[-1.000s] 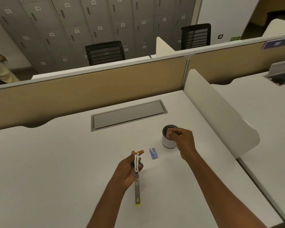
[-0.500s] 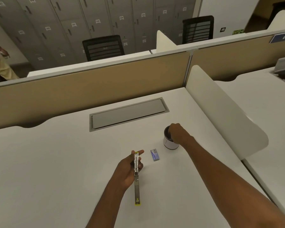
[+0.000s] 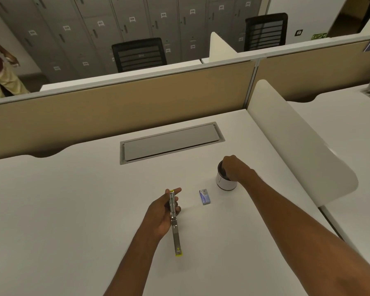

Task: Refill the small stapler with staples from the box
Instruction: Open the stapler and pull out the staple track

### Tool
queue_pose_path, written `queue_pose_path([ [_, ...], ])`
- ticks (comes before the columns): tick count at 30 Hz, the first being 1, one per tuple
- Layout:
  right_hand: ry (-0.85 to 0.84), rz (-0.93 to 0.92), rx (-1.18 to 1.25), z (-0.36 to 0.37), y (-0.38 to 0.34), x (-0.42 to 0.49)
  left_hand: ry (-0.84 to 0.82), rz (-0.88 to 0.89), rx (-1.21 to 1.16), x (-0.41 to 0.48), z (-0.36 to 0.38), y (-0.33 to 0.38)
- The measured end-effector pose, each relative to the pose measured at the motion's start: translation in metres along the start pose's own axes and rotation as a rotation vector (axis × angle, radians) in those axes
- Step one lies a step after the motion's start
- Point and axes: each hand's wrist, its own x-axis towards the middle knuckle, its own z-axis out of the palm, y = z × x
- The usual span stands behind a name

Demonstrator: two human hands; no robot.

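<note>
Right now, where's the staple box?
In the head view the staple box lies right of centre on the white desk, between the stapler in the left hand and the white cup.

Dim even indoor light, soft shadows, wide-angle edge bending

1 stapler (image 3: 176, 231) | 1 staple box (image 3: 205, 196) | 1 cup (image 3: 224, 184) | 2 hands (image 3: 161, 213) (image 3: 233, 167)

**One head camera, tilted down over the desk**

I get a single wide-angle view from head height, facing forward and down across the white desk (image 3: 62, 221). The left hand (image 3: 160, 212), holding the stapler (image 3: 176, 238), sits close at low centre. The right hand (image 3: 233, 167) reaches farther out. The partition (image 3: 115, 107) and lockers (image 3: 115, 22) fill the top.
</note>
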Motion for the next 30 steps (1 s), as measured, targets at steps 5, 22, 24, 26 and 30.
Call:
queue_pose_path([
  [5,0.248,0.079,0.194,-0.012,-0.014,-0.017,0.042,0.015,-0.009,0.001,-0.013,0.002],
  [22,0.020,0.105,1.155,0.128,-0.161,-0.163,0.198,0.067,0.030,0.010,-0.041,-0.032],
  [24,0.062,0.118,1.064,0.135,-0.164,-0.166,0.211,0.108,0.106,0.010,-0.044,-0.033],
  [26,0.093,0.110,0.945,0.145,-0.167,-0.168,0.251,0.143,0.230,0.012,-0.045,-0.030],
  [30,0.156,0.148,0.697,0.153,-0.171,-0.172,0.354,0.110,0.474,0.021,-0.043,-0.016],
])
